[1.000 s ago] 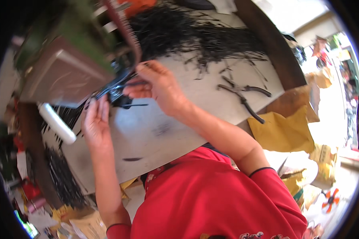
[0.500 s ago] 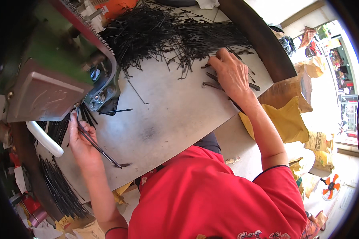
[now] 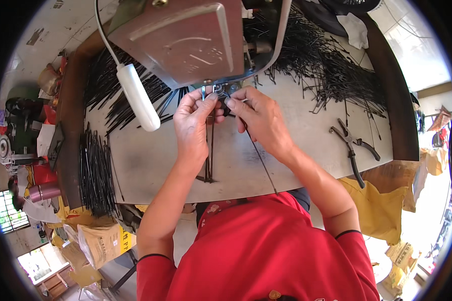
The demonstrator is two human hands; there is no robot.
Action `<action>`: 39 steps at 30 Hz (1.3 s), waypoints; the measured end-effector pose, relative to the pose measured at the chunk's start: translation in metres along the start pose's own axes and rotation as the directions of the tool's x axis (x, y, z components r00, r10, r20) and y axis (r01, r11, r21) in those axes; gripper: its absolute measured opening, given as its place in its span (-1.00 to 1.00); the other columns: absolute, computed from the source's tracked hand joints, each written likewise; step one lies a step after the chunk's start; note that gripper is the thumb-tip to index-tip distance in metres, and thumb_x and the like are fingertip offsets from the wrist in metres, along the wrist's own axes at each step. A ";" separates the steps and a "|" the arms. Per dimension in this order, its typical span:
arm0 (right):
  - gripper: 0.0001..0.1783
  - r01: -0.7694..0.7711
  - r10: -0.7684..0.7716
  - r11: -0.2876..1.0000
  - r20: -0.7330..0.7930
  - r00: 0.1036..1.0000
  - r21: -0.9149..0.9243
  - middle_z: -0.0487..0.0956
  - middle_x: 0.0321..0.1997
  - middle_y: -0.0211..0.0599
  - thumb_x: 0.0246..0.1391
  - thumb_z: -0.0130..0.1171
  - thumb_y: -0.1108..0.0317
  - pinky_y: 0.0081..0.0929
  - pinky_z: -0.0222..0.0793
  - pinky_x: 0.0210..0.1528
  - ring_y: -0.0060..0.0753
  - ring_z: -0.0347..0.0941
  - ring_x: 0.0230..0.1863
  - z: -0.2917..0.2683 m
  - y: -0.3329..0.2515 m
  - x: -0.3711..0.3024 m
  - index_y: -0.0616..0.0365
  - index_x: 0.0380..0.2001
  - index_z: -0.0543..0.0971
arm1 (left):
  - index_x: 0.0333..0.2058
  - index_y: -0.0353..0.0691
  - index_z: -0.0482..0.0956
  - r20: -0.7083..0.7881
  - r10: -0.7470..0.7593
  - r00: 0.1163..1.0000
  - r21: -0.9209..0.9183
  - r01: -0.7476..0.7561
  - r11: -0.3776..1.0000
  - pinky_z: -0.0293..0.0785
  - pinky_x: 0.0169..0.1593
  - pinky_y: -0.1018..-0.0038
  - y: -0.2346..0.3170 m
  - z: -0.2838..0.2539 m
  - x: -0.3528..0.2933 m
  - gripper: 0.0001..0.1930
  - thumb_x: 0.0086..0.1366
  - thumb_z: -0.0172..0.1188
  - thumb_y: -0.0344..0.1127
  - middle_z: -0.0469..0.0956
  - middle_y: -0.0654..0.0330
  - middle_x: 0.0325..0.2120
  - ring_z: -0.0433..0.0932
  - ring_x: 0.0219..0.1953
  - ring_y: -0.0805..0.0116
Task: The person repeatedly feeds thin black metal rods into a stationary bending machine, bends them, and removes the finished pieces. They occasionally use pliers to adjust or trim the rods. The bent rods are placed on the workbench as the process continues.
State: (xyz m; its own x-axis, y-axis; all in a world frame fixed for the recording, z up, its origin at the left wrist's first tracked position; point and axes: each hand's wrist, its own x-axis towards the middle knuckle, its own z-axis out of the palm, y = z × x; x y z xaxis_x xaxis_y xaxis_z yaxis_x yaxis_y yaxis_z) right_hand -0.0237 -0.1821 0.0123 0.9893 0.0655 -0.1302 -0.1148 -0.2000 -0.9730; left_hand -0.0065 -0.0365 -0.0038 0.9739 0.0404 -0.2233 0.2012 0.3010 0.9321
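Observation:
Both my hands are raised close together beneath the pinkish metal cover of the machine (image 3: 186, 45). My left hand (image 3: 192, 123) pinches a dark bent strip (image 3: 209, 150), which hangs down from its fingers toward the table. My right hand (image 3: 266, 120) grips a thin black rod (image 3: 260, 156) that slants toward the table's front edge. Its upper end is beside the left fingertips, at small metal parts under the cover. Fingers hide whether the strip and rod touch.
A white lamp-like tube (image 3: 138, 98) hangs left of my hands. Black rods lie in a tangled pile (image 3: 331, 70) at back right and a bundle (image 3: 96, 173) at left. Pliers (image 3: 354, 145) rest on the metal table (image 3: 306, 170), which has a raised dark rim (image 3: 399, 115).
My right hand has come from the right side, by the pliers, to beside the left hand, now with a rod in it. The view has swung left; my left hand remains at the machine.

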 end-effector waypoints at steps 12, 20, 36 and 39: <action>-0.79 -0.095 0.102 0.931 -0.001 0.995 0.353 0.43 -0.66 -0.40 0.20 0.01 0.31 -0.66 0.06 -0.78 -0.70 0.23 -0.74 0.018 0.004 0.016 0.29 -0.29 0.45 | -0.21 -0.31 0.50 0.066 0.024 0.998 0.018 -0.025 1.000 0.40 -0.45 0.65 0.003 -0.003 0.006 -0.81 0.21 0.20 -0.40 0.52 0.26 -0.50 0.47 -0.53 0.55; -0.82 -0.098 0.114 0.919 -0.018 0.993 0.382 0.43 -0.62 -0.41 0.19 0.02 0.35 -0.68 0.06 -0.77 -0.72 0.25 -0.70 0.019 0.001 0.017 0.28 -0.29 0.46 | -0.20 -0.31 0.49 0.083 -0.023 0.996 -0.031 0.026 0.999 0.39 -0.46 0.65 0.002 -0.006 0.009 -0.80 0.19 0.21 -0.43 0.53 0.24 -0.50 0.48 -0.54 0.54; -0.77 -0.120 0.103 0.871 0.061 0.993 0.477 0.48 -0.60 -0.37 0.14 0.09 0.32 -0.68 0.03 -0.78 -0.68 0.29 -0.72 0.014 0.012 0.027 0.33 -0.32 0.49 | -0.29 -0.30 0.50 0.093 -0.119 0.989 -0.056 0.124 0.991 0.41 -0.48 0.63 0.005 -0.011 0.020 -0.86 0.16 0.20 -0.46 0.54 0.22 -0.51 0.50 -0.54 0.50; -0.73 -0.114 0.098 0.940 0.064 0.993 0.322 0.48 -0.58 -0.37 0.16 0.08 0.27 -0.70 0.03 -0.78 -0.69 0.28 -0.71 0.011 0.000 0.024 0.32 -0.28 0.49 | -0.33 -0.28 0.45 0.084 -0.119 0.989 0.035 0.116 0.993 0.36 -0.42 0.59 0.007 -0.010 0.016 -0.86 0.16 0.21 -0.42 0.53 0.22 -0.53 0.47 -0.54 0.50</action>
State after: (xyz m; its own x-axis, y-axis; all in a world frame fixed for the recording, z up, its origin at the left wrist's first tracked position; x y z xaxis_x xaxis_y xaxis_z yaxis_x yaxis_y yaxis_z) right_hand -0.0005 -0.1695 0.0072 0.9655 0.1084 -0.2368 -0.2492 0.1197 -0.9610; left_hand 0.0095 -0.0246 -0.0041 0.9484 -0.0758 -0.3078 0.3167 0.2699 0.9093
